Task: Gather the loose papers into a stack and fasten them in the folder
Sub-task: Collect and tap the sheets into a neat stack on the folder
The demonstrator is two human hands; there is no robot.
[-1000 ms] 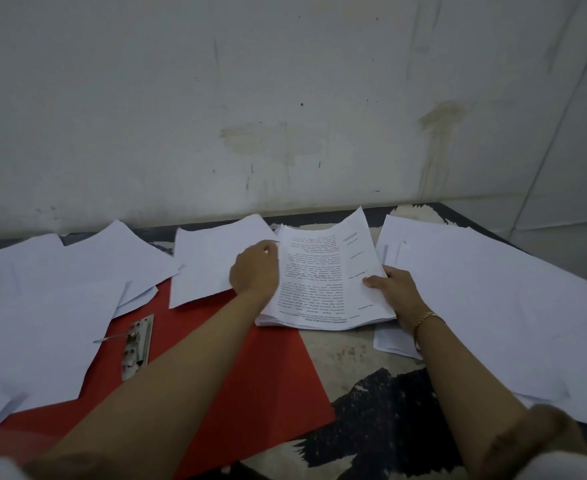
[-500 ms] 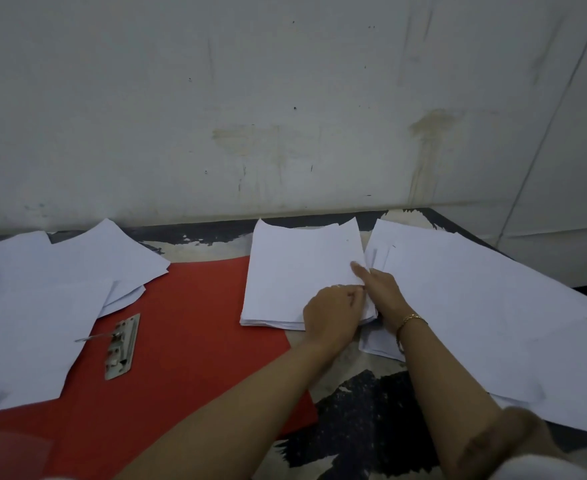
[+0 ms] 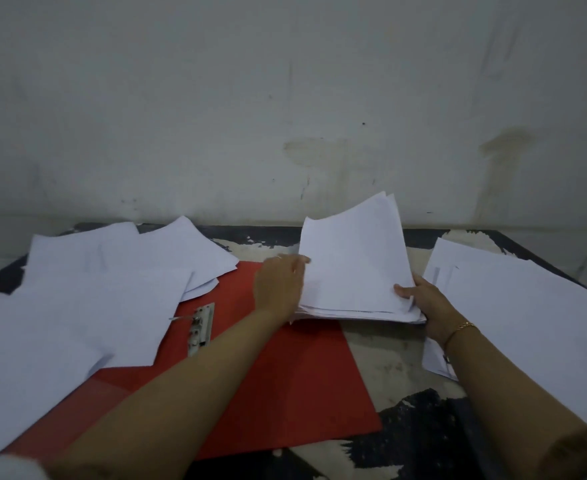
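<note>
Your left hand (image 3: 278, 289) grips the stack (image 3: 350, 271) by its left long edge, and your right hand (image 3: 427, 306) pinches its near right corner, thumb on top. The stack sits over the red folder's (image 3: 285, 375) far right corner and the worktop (image 3: 389, 358). Its long axis runs away from you toward the wall, with the far end tilted up and the near end down.

Worn dark-and-pale table (image 3: 389, 351) with an open red folder (image 3: 285, 393) and loose white sheets (image 3: 527, 323) on both sides
</note>
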